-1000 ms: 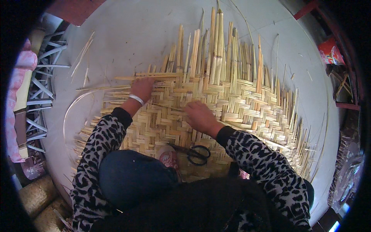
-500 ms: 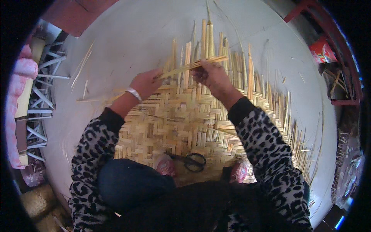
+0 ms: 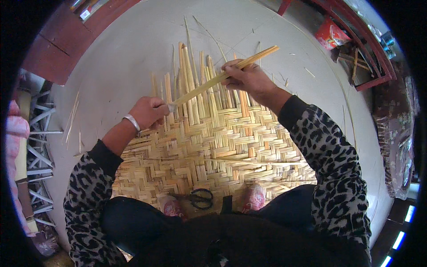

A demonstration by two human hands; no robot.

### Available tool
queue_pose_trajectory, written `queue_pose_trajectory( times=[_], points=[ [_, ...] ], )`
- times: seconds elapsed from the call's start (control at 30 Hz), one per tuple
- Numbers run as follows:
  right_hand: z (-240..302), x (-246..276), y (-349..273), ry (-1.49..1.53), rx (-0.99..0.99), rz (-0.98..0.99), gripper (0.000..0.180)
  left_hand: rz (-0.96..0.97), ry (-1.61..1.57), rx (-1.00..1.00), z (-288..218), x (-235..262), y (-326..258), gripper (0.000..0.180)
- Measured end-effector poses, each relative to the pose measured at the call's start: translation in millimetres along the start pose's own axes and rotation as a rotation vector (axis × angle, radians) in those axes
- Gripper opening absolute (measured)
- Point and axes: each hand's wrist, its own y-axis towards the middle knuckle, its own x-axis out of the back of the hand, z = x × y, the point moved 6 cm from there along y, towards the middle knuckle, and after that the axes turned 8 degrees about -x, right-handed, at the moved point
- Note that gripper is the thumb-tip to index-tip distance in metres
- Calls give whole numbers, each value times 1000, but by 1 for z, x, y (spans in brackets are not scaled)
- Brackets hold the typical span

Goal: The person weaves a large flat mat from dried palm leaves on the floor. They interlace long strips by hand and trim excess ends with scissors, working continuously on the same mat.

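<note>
The left arm (image 3: 91, 187) comes up from the lower left with its elbow bent and its forearm slanting inward, the bare wrist (image 3: 119, 139) leading to a left grip (image 3: 146, 112) whose fingers are curled in and pinched toward the thumb, knuckles mostly up. The right arm (image 3: 329, 153) rises from the lower right and angles inward past a bare wrist (image 3: 278, 99), its right grip (image 3: 249, 82) reaching farther out from the torso (image 3: 222, 240) than the left one, thumb and fingers closed together, well apart from the other.
</note>
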Motion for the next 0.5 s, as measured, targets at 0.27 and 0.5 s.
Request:
queue_pose_trajectory(
  times=[0.27,0.5],
  points=[
    [-76,136,0,35,-97,-377,32,51,181,71,39,86,-42,33],
    [-150,202,18,63,-159,-561,29,-4,991,-248,28,211,-73,20]
  ],
)
